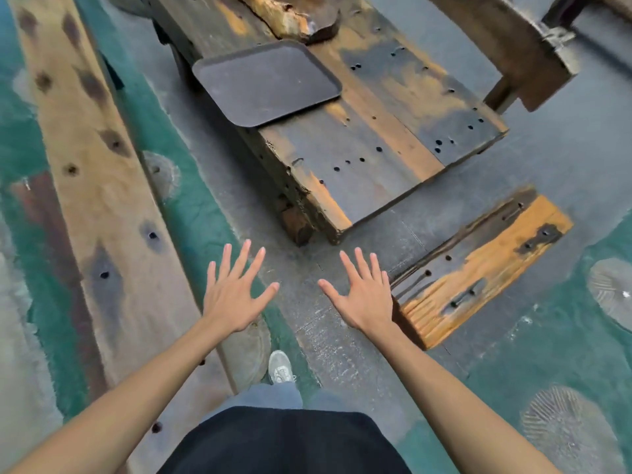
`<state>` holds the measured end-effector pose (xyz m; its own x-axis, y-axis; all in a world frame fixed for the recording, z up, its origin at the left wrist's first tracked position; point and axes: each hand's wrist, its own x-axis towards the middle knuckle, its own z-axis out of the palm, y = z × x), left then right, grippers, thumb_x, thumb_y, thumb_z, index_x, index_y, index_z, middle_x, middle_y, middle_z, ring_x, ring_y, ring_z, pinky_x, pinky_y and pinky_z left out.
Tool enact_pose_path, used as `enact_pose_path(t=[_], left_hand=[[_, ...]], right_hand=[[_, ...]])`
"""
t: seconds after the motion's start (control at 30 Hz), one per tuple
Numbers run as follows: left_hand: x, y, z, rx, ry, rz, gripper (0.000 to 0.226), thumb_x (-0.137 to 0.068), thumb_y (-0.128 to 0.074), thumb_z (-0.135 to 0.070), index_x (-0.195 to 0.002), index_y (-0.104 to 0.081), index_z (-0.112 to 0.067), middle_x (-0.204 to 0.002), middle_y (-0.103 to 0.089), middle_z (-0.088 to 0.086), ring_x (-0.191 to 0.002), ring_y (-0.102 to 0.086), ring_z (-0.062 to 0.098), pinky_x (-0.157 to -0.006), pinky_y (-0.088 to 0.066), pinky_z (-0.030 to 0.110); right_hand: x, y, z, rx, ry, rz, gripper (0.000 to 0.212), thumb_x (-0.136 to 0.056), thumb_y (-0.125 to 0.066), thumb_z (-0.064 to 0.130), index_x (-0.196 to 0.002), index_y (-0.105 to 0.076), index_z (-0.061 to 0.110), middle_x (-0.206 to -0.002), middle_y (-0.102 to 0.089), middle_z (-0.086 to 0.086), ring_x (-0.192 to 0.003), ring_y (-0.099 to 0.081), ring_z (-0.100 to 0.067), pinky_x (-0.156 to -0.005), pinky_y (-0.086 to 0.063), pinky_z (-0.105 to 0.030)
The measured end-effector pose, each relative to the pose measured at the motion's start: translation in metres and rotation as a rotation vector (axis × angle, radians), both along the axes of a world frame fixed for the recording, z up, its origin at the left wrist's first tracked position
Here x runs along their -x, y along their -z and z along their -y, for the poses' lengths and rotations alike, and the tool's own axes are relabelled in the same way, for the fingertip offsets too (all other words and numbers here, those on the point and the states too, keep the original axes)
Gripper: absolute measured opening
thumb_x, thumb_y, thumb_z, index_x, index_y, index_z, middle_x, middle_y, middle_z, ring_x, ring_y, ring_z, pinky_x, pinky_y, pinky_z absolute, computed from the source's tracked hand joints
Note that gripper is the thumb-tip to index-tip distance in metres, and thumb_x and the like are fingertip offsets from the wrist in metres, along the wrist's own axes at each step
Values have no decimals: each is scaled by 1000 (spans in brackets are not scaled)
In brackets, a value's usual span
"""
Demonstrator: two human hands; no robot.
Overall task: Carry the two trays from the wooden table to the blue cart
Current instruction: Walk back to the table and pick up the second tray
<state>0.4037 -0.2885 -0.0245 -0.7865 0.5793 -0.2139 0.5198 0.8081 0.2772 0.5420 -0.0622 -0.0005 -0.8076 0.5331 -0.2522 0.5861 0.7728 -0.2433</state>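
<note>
A dark rectangular tray (266, 82) lies flat on the worn wooden table (376, 131), overhanging the table's left edge. Whether it is one tray or two stacked I cannot tell. My left hand (236, 292) and my right hand (364, 294) are stretched out side by side over the floor, palms down, fingers spread, holding nothing. Both are well short of the tray, near the table's close corner. No blue cart is in view.
A long wooden bench (99, 200) runs along the left. A short plank seat (478, 265) sits low at the right. A chunk of raw wood (294, 15) rests on the table behind the tray. Another wooden piece (513, 42) stands top right. My shoe (280, 367) is on the grey-green floor.
</note>
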Motion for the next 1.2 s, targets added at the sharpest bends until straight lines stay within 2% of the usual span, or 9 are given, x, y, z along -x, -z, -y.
enact_pose_path(t=[0.23, 0.33, 0.57, 0.67, 0.8, 0.93, 1.1, 1.2], left_hand=[[94, -14, -10, -27, -101, -20, 82, -84, -12, -83, -156, -3, -45, -166, 10, -11, -152, 16, 23, -121, -1, 55], [141, -15, -18, -13, -124, -32, 82, -84, -13, -82, -156, -4, -44, -166, 9, -11, -152, 14, 24, -122, -3, 55], [284, -10, -68, -11, -78, -40, 82, -84, -14, -80, -156, -5, -42, -166, 9, -9, -153, 13, 26, -121, -3, 56], [349, -11, -93, 12, -65, 12, 82, -85, -17, -80, -156, -2, -42, -166, 12, -9, -152, 16, 26, -121, 0, 56], [434, -17, -128, -47, -19, 134, 79, -88, -24, -78, -156, -4, -44, -165, 12, -12, -152, 15, 25, -120, 0, 57], [511, -21, -161, -139, -40, 323, 75, -93, -35, -70, -157, -8, -40, -167, 4, -10, -153, 10, 27, -120, -4, 60], [586, -30, -183, -211, -73, 509, 88, -78, -31, -81, -156, -11, -44, -165, -3, -19, -153, 9, 19, -122, -5, 51], [636, -30, -204, -202, -96, 579, 73, -90, -36, -69, -155, -16, -43, -164, -12, -18, -153, 4, 18, -121, -6, 45]], right_hand=[[109, -4, -26, 45, -65, -46, 87, -86, -22, 88, -159, -20, 43, -171, -9, 6, -157, 2, -22, -125, -8, -51], [158, -1, -41, 55, -92, -71, 88, -84, -19, 90, -160, -15, 44, -171, -7, 7, -157, 2, -23, -125, -8, -52], [288, 23, -85, 89, -50, -51, 90, -84, -18, 89, -160, -16, 42, -172, -4, 7, -157, 6, -22, -125, -5, -50], [344, 28, -100, 134, -20, -20, 87, -86, -20, 87, -160, -17, 42, -172, -5, 6, -157, 4, -23, -125, -9, -50], [410, 26, -115, 337, 86, -36, 83, -90, -28, 82, -161, -16, 41, -171, -5, 6, -157, 4, -21, -126, -10, -47], [463, 27, -132, 567, 219, -101, 74, -98, -37, 69, -161, -18, 35, -170, -11, 5, -157, -1, -20, -124, -8, -44], [507, 22, -151, 812, 428, -213, 67, -103, -31, 62, -161, -19, 32, -168, -19, 11, -155, -17, -14, -125, -12, -40], [533, 23, -166, 932, 636, -259, 66, -102, -26, 64, -161, -22, 34, -167, -21, 15, -154, -18, -11, -126, -11, -39]])
